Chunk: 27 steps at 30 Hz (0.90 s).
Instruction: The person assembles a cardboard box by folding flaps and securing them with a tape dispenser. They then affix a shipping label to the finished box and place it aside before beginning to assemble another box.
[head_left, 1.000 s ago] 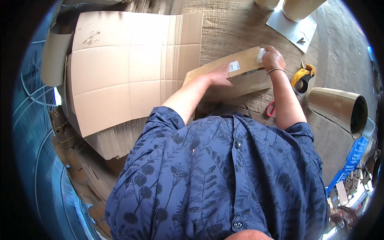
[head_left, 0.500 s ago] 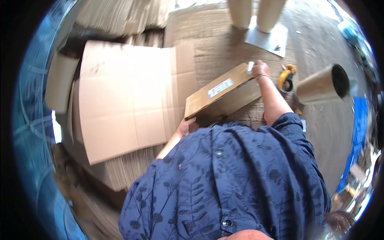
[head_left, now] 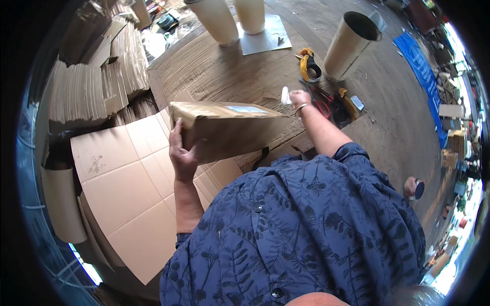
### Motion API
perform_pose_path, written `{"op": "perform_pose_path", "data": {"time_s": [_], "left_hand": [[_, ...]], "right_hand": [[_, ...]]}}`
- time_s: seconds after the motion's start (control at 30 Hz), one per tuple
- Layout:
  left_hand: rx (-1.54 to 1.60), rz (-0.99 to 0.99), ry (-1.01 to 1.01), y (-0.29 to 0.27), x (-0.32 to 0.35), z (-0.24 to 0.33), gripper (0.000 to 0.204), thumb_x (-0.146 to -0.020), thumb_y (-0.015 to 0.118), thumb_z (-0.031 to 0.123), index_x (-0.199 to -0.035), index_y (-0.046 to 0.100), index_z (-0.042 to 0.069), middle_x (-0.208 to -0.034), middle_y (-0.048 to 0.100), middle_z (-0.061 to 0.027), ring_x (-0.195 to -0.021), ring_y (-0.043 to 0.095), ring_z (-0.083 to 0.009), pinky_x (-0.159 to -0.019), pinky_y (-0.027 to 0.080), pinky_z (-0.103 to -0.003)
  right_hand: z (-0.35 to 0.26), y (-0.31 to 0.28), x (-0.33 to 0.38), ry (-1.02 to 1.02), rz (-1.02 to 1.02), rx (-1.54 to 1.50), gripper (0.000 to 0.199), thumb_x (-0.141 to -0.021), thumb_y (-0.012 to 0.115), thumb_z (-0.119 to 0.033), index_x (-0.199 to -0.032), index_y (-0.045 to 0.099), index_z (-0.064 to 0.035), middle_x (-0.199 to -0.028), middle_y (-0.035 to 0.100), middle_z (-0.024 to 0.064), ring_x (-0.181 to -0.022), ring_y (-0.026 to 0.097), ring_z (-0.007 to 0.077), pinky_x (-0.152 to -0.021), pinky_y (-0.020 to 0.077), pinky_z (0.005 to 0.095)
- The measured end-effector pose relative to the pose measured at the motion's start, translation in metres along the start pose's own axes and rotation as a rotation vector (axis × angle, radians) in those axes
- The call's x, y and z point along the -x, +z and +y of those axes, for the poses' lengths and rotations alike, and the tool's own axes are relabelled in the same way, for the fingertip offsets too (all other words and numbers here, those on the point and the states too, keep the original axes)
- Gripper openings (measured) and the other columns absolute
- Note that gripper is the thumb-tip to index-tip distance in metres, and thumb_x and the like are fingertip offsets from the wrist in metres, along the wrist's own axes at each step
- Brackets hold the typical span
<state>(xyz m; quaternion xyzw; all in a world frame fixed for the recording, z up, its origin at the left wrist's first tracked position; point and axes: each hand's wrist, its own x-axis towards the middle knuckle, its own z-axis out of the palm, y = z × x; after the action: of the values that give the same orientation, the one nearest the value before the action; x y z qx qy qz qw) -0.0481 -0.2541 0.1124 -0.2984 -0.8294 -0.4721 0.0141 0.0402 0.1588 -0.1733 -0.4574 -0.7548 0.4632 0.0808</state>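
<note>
A flat, closed brown cardboard box [head_left: 235, 135] is held tilted before my chest, a pale label [head_left: 245, 109] on its upper face. My left hand [head_left: 185, 157] grips its left end, thumb on the near side and fingers on the end face. Just beyond the box's right end, my right hand [head_left: 300, 98] is closed round a small white object [head_left: 285, 95] whose kind I cannot make out. Right of that hand lie red-handled tools [head_left: 322, 106], partly in shadow. A yellow tape dispenser [head_left: 310, 66] rests farther off.
A large unfolded cardboard sheet [head_left: 122, 188] spreads at my left, with stacked flat cardboard [head_left: 76, 92] behind it. Tall tan tubes [head_left: 217, 23] stand at the back on a pale sheet [head_left: 273, 38]. Another tube [head_left: 348, 48] stands at the right, near a blue tarp [head_left: 421, 76].
The view has turned to the right. The box has tipped so its near side shows more, and its right end now stands apart from my right hand. My left hand has come up with it.
</note>
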Motion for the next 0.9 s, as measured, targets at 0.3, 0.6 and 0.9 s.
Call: {"op": "perform_pose_path", "data": {"time_s": [0.3, 0.6, 0.9], "left_hand": [[-0.462, -0.302, 0.482, 0.06, -0.002, 0.112, 0.07, -0.075, 0.077, 0.02, -0.134, 0.048, -0.003, -0.126, 0.055, -0.0258, -0.112, 0.054, -0.0431, -0.102, 0.041, -0.049], [0.44, 0.156, -0.276, 0.041, 0.044, 0.074, 0.034, -0.098, 0.056, 0.02, -0.123, 0.056, -0.003, -0.123, 0.061, -0.015, -0.115, 0.058, -0.0246, -0.102, 0.043, -0.037], [0.337, -0.186, -0.264, 0.083, 0.031, -0.023, 0.038, -0.098, 0.052, 0.033, -0.122, 0.057, 0.004, -0.118, 0.062, -0.0065, -0.113, 0.059, -0.0224, -0.098, 0.048, -0.039]], "right_hand": [[-0.244, -0.113, 0.19, -1.112, 0.044, -0.263, 0.028, -0.085, 0.064, -0.014, -0.113, 0.064, -0.0121, -0.097, 0.067, 0.0102, -0.087, 0.066, 0.0255, -0.078, 0.0544, 0.0349], [-0.247, -0.145, 0.227, -1.656, 0.016, 0.699, 0.021, -0.073, 0.062, -0.035, -0.085, 0.07, -0.0184, -0.094, 0.059, 0.0022, -0.103, 0.058, 0.0243, -0.109, 0.0294, 0.0578], [-0.228, -0.16, 0.232, -1.498, -0.112, 0.655, 0.028, -0.068, 0.068, -0.04, -0.086, 0.07, -0.019, -0.088, 0.068, -0.0015, -0.09, 0.063, 0.0165, -0.095, 0.0322, 0.0435]]}}
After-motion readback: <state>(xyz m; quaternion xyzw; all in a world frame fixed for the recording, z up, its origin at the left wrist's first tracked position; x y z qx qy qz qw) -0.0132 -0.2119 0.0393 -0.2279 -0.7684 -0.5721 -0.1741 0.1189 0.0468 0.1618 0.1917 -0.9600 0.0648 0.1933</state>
